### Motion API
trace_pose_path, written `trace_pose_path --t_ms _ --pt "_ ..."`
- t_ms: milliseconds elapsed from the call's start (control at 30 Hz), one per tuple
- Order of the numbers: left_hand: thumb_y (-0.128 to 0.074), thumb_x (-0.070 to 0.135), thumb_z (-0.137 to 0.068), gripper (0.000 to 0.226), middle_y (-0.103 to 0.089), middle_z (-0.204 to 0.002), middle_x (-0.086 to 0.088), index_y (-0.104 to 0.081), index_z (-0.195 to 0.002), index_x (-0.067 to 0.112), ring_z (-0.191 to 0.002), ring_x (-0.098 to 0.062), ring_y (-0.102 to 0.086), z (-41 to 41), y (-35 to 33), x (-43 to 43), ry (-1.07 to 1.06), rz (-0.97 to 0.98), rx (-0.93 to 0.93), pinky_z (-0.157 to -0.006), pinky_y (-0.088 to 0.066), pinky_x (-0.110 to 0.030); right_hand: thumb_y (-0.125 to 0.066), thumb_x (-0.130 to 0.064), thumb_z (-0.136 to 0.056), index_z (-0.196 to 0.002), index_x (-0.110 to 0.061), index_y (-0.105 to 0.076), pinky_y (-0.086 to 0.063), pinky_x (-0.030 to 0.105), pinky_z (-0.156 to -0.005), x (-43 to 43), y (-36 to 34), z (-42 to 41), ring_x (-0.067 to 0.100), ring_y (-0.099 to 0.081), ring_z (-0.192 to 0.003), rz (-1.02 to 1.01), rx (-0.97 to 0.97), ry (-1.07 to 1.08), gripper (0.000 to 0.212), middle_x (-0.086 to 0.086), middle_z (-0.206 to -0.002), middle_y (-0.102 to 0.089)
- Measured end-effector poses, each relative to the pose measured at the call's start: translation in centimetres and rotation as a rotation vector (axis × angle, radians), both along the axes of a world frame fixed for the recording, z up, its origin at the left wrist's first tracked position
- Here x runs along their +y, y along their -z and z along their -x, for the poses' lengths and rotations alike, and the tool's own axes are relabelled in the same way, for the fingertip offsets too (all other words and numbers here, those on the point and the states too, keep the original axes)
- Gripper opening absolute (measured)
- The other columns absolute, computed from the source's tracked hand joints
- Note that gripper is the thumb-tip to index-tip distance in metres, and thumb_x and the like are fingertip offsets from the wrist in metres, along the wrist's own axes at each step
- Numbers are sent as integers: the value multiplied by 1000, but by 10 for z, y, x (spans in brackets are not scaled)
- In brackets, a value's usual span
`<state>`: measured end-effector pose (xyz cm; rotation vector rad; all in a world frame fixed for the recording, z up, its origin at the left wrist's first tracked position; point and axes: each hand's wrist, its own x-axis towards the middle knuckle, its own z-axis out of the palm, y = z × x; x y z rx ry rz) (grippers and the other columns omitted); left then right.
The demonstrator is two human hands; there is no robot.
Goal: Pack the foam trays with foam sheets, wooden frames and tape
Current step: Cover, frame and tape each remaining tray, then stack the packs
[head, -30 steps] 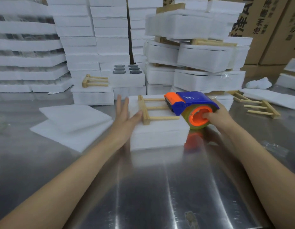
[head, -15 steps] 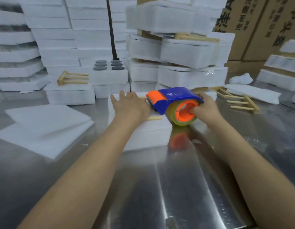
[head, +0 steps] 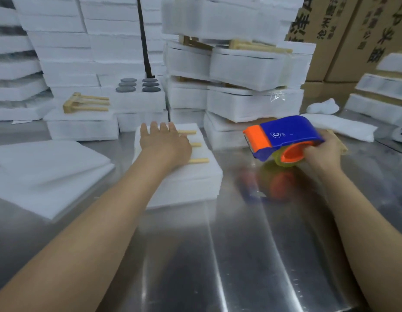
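Note:
A white foam tray (head: 191, 185) lies on the steel table in front of me. On its top rests a wooden frame (head: 196, 160), mostly covered by my left hand (head: 164, 143), which lies flat on it with the fingers spread. To the right of the tray, my right hand (head: 321, 152) grips a blue and orange tape dispenser (head: 283, 136) holding a roll of clear tape, lifted slightly above the table. A pile of foam sheets (head: 44, 170) lies at the left.
Stacks of foam trays (head: 247, 64) with wooden frames between them rise behind. One tray with dark round discs (head: 137, 85) and a spare wooden frame (head: 85, 103) sit at the back left. Cardboard boxes (head: 353, 37) stand at the right. The steel table (head: 240, 255) reflects the dispenser.
My left hand slid from the tray's left side onto the wooden frame. My right hand carried the tape dispenser off the tray to its right.

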<state>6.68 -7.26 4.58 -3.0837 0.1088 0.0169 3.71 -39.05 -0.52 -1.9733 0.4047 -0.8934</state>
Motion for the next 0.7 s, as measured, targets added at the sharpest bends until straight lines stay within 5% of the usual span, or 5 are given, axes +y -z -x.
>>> trace_pose_path --t_ms 133,233,333,533,700 --pt "-25 28 -101 55 -21 -158 -15 -20 -151 7 -146 -32 -16 -6 -28 -18 -3 -137 105 -120 2 -48 -54 7 -81 -105 -13 -65 -40 22 -58 -8 3 -10 7 -55 -68 6 78 14 32 -5 -75 -60" --pt "-44 13 -91 32 -54 -130 -18 -56 -120 5 -120 -35 -51 -8 -38 -51 199 -6 -124 -92 -39 -38 -56 5 -82 -80 -19 -58 -37 23 -54 -10 2 -13 7 -55 -67 -9 107 34 24 -7 -70 -57" --pt "-46 12 -88 22 -63 -111 -15 -61 -103 6 -102 -35 -59 1 -20 -82 324 216 -296 -72 -36 -32 -57 5 -83 -75 -27 -54 -40 22 -57 -10 3 -13 5 -56 -70 -8 78 27 34 -9 -71 -58" --pt "-35 21 -99 23 -60 -121 -9 -56 -106 17 -114 -28 -50 -17 21 -95 428 110 -251 -99 -29 -37 -55 2 -88 -80 -27 -57 -45 27 -67 -9 5 -17 10 -61 -78 -58 40 4 30 -8 -77 -62" --pt "-39 25 -99 24 -64 -114 -8 -62 -101 17 -108 -28 -56 -18 16 -91 422 235 -224 -89 -32 -32 -54 7 -83 -75 -20 -50 -42 28 -60 -4 0 -17 20 -58 -75 61 103 112 29 -5 -70 -55"
